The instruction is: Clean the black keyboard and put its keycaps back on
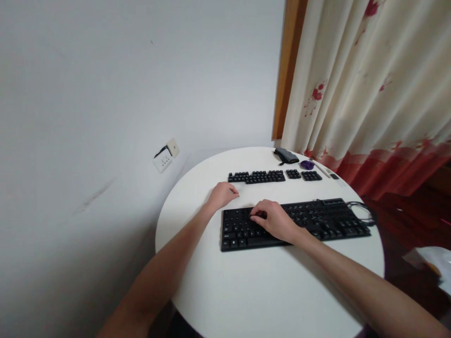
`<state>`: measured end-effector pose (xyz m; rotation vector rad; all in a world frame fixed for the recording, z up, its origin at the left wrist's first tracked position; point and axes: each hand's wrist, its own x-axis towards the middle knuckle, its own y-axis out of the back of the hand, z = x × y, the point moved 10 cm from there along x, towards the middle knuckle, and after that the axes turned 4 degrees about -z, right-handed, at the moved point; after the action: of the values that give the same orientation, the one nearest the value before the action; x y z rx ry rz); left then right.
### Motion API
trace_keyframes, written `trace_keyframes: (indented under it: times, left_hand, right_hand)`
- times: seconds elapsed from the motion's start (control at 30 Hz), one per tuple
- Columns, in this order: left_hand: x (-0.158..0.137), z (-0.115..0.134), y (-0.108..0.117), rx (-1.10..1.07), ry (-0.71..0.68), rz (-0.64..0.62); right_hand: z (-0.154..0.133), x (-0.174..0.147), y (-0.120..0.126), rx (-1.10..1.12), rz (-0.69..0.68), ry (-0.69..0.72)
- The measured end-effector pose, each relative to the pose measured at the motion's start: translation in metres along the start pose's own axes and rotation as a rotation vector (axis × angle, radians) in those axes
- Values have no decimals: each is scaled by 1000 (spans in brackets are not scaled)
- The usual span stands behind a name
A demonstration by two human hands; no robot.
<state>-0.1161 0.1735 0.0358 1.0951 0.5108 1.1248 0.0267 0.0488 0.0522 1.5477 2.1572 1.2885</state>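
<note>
1. White round table [268,291] carries everything.
2. Left hand [222,195], loosely curled and holding nothing, rests fingertips on the table beside the keycap rows [257,177].
3. Right hand [275,220] lies palm-down, fingers bent, on the black keyboard [317,220], gripping nothing.

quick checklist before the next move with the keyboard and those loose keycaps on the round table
1. Right hand rests on the left-centre keys of the keyboard: ok.
2. Left hand lies on the table beyond the keyboard's left end, apart from the keycap rows: ok.
3. Whether either hand pinches a keycap: cannot tell.
4. Keycap rows lie laid out in groups behind the keyboard, all on the table: ok.
5. Keyboard cable loops at the table's right edge: not ok, may snag.
6. Purple item lies beyond the keycaps, apart from both hands: ok.
</note>
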Motion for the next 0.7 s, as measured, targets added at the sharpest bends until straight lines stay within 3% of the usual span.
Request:
trace_keyframes:
  times: [0.2,0.33,0.53,0.7]
  left_hand:
    - [-16,24,31,-61,-5,32]
    - [-40,48,37,-206,-48,27]
    - [-83,44,14,-349,14,-55]
    - [-100,40,-5,-389,13,-123]
  right_hand:
    - [0,0,-2,5,-24,21]
    - [2,-1,1,1,-12,26]
    - [1,-1,1,-24,-17,23]
    - [-2,-3,-3,-34,-33,10]
